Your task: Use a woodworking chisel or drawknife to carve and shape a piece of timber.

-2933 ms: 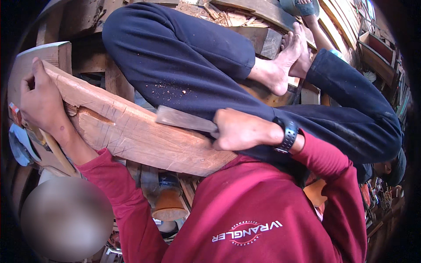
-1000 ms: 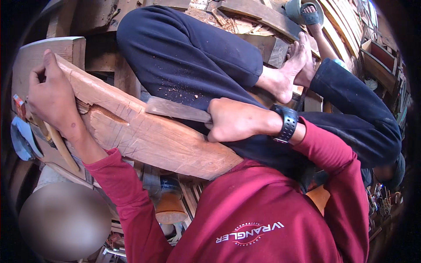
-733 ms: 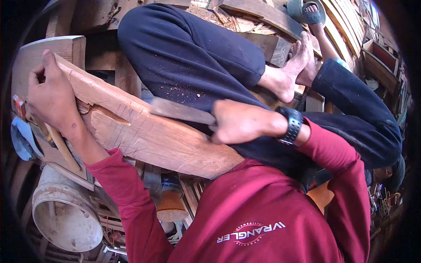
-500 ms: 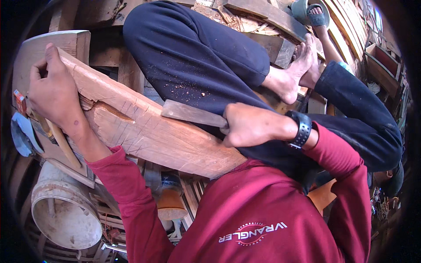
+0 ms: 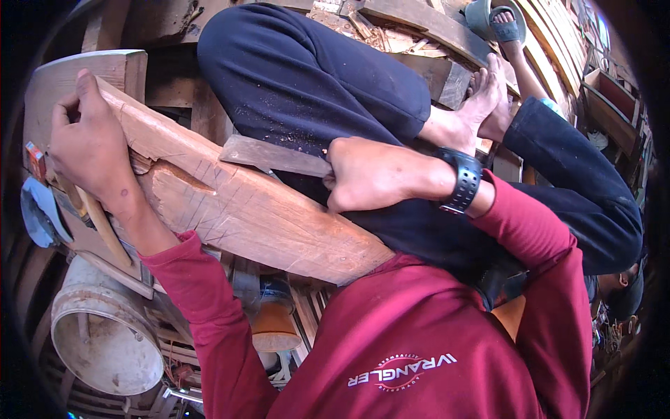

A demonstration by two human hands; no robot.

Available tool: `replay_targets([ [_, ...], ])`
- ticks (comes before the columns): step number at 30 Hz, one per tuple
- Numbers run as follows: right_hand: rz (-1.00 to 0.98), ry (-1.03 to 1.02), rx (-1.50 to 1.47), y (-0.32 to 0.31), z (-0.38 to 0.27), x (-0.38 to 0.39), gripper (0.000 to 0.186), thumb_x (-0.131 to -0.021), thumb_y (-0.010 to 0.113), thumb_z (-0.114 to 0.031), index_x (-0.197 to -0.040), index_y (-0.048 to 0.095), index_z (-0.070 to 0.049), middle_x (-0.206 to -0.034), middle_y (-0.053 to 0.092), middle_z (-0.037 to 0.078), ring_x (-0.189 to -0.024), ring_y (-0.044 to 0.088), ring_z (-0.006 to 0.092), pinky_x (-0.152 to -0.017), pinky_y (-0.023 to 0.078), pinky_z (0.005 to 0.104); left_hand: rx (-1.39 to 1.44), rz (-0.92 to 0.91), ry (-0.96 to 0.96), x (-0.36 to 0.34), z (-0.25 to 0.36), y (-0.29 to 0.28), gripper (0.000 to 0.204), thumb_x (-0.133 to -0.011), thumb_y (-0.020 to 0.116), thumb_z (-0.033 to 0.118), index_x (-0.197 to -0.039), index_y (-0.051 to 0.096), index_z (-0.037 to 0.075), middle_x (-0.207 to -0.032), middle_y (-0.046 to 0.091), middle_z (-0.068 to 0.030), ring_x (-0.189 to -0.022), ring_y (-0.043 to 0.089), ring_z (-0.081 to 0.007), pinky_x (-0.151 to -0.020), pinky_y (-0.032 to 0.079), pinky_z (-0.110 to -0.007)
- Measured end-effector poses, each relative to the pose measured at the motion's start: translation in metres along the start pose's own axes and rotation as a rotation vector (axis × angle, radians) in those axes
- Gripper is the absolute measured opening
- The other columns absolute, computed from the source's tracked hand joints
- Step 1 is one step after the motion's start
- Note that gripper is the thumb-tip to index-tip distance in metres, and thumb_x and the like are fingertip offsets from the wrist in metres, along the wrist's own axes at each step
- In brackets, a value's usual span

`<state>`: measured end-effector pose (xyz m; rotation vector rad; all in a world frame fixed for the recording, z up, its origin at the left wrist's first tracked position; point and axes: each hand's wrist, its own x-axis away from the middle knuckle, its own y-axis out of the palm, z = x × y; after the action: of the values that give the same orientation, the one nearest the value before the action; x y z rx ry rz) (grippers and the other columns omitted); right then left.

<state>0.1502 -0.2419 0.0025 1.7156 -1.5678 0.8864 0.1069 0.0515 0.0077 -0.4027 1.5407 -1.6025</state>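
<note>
A thick reddish-brown wooden board [image 5: 244, 223] runs from the upper left down to my torso. Pencil-like lines cross its face, and a long split hollow shows near its middle left. At its far left end, my left hand [image 5: 91, 140] grips the board with the thumb up along the edge. My right hand [image 5: 373, 174] is closed in a fist around a flat, dull grey-brown blade [image 5: 272, 155] that widens toward its tip. The blade's tip meets the board's upper edge; its handle is hidden in my fist.
My dark-trousered leg [image 5: 307, 91], dusted with shavings, lies beyond the board. A white bucket [image 5: 105, 307] lies tipped at lower left, near a wooden handle [image 5: 105, 227] and blue cloth-like piece [image 5: 43, 209]. Another person's sandalled foot [image 5: 504, 28] is at upper right.
My right hand and the blade have moved left and slightly up along the board's edge. The left hand keeps its hold, nearly still.
</note>
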Motion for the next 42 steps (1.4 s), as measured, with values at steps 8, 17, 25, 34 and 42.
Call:
replay_targets([
  [8,0.291,-0.100,-0.158,-0.017,0.023,0.026,0.021,-0.077,0.067,-0.017,-0.070,0.057,0.001,-0.057,0.053,0.009,-0.057,0.051,0.0150,-0.055,0.042,0.0366,0.135,0.018,-0.013,0.008,0.007,-0.003,0.045,-0.090,0.069,0.047,-0.087,0.073,0.002,-0.078,0.071,-0.0142,-0.074,0.067,-0.0320,-0.073,0.051,-0.042],
  [17,0.495,-0.014,-0.757,-0.009,0.069,0.068,0.032,-0.086,0.073,-0.012,-0.065,0.048,-0.009,-0.054,0.050,-0.002,-0.042,0.046,0.0064,-0.039,0.033,0.0239,0.189,-0.045,-0.079,0.013,0.007,-0.009,0.044,-0.091,0.071,0.045,-0.086,0.070,0.001,-0.078,0.070,-0.0123,-0.072,0.065,-0.0278,-0.073,0.049,-0.040],
  [25,0.721,-0.151,-1.021,-0.019,0.074,0.089,0.031,-0.087,0.068,-0.009,-0.069,0.043,-0.009,-0.053,0.040,-0.003,-0.039,0.032,0.0051,-0.038,0.021,0.0248,0.049,-0.010,-0.045,-0.009,-0.014,-0.012,0.055,-0.087,0.065,0.059,-0.098,0.076,0.007,-0.093,0.075,-0.0130,-0.087,0.068,-0.0286,-0.085,0.050,-0.037],
  [34,0.704,-0.128,-1.023,-0.018,0.086,0.077,0.028,-0.094,0.066,-0.011,-0.074,0.047,-0.010,-0.057,0.039,-0.006,-0.041,0.031,0.0039,-0.038,0.025,0.0226,0.018,-0.022,-0.075,0.003,0.002,-0.010,0.052,-0.089,0.068,0.056,-0.090,0.074,0.005,-0.081,0.073,-0.0103,-0.078,0.067,-0.0264,-0.078,0.050,-0.038],
  [42,0.718,-0.091,-1.007,-0.019,0.083,0.084,0.032,-0.093,0.066,-0.009,-0.072,0.043,-0.011,-0.057,0.040,-0.005,-0.040,0.033,0.0036,-0.037,0.024,0.0224,0.152,0.020,-0.033,0.002,0.001,-0.007,0.047,-0.090,0.071,0.049,-0.090,0.075,0.003,-0.078,0.072,-0.0102,-0.073,0.065,-0.0226,-0.074,0.050,-0.036],
])
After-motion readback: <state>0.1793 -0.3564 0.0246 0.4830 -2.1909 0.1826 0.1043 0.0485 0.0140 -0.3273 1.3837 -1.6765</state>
